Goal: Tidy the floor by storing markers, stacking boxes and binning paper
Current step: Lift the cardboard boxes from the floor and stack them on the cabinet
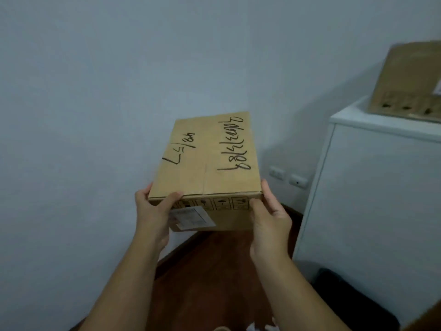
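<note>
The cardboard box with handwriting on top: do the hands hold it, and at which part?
Yes. Both hands hold the cardboard box in the air at its near end: left hand at the near-left corner, right hand at the near-right corner.

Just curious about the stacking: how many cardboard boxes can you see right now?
2. One cardboard box is held up in both hands, left and right. Another box sits on the white cabinet at right. Others may lie out of view.
</note>
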### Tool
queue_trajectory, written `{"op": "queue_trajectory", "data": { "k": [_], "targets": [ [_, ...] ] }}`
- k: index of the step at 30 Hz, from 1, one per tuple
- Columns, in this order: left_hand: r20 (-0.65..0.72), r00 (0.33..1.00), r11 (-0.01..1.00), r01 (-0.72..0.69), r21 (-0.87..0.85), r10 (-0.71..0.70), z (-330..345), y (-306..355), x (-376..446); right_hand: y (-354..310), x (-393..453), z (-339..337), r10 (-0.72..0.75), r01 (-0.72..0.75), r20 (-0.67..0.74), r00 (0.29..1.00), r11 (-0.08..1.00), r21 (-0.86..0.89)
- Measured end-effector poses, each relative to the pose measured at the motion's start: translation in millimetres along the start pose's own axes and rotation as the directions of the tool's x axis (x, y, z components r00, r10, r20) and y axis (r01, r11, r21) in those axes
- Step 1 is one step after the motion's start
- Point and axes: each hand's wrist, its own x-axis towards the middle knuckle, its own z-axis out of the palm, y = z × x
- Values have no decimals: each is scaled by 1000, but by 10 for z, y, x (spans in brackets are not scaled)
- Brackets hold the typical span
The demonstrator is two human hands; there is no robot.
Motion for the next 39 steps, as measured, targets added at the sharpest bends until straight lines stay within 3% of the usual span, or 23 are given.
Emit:
{"op": "queue_trajectory", "data": {
  "k": [6, 11, 16, 19, 22, 25, 28, 30, 33, 35, 37, 39],
  "targets": [
    [188, 951, 960, -211, -185, 245, 1004, 829, -442, -1414, -87, -131, -332, 328, 48, 942, 942, 64],
    [334, 875, 919, -255, -300, 351, 1956, 1376, -841, -2465, -26, -410, -533, 531, 52, 844, 846, 55],
    [529, 738, 894, -234, -383, 420, 2842, 1742, -1158, -3343, -45, -736, -672, 673, 33, 740, 739, -37],
    [630, 627, 885, -255, -389, 458, 3282, 1862, -1141, -3799, -25, -863, -697, 702, 91, 711, 698, -140],
    [728, 546, 907, -186, -377, 415, 3708, 1882, -1035, -4157, 121, -923, -684, 684, 105, 722, 682, -257],
    [756, 494, 903, -228, -364, 429, 4069, 1749, -911, -4261, 380, -876, -667, 630, 113, 737, 616, -472],
    [733, 522, 898, -303, -318, 436, 4368, 1631, -718, -4260, 586, -795, -715, 553, 158, 681, 361, -751],
    [716, 512, 856, -458, -241, 476, 4549, 1624, -620, -4253, 712, -788, -725, 494, 221, 652, 185, -850],
    [729, 478, 725, -687, -36, 490, 4775, 1597, -658, -4276, 939, -878, -718, 323, 318, 620, -136, -937],
    [784, 431, 527, -835, 159, 447, 4915, 1457, -675, -4281, 1122, -961, -683, 190, 347, 642, -298, -936],
    [847, 385, 374, -895, 245, 366, 5029, 1312, -633, -4259, 1303, -1049, -649, 119, 327, 687, -343, -932],
    [896, 364, 359, -896, 263, 253, 5128, 1155, -570, -4235, 1463, -1139, -630, 88, 274, 727, -309, -947]
  ]
}}
